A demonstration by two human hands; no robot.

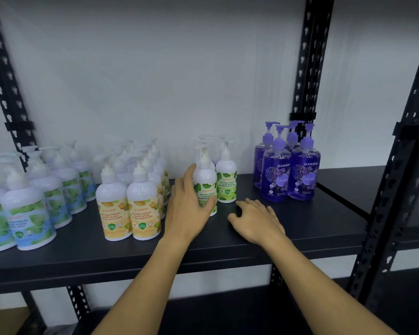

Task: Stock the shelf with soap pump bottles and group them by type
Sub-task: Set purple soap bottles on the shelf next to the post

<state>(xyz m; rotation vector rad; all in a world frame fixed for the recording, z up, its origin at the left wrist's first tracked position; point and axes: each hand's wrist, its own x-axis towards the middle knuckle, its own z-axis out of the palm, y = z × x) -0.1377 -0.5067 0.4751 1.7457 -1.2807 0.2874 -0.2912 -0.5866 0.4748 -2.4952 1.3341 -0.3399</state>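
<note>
Four groups of pump bottles stand on the black shelf (312, 221). Blue-and-green labelled white bottles (29, 213) are at the far left, orange-labelled ones (128, 209) beside them, green-labelled ones (225, 182) in the middle, and clear purple ones (288, 170) at the right. My left hand (189, 209) wraps around the front green-labelled bottle (206, 182), thumb across its label. My right hand (259, 221) rests on the bare shelf just right of that bottle, fingers loosely curled and holding nothing.
Black perforated uprights (307, 68) frame the shelf at the back and at the right front (397, 189). A white wall is behind. A lower shelf (203, 315) shows under my arms, and another shelf level extends to the right.
</note>
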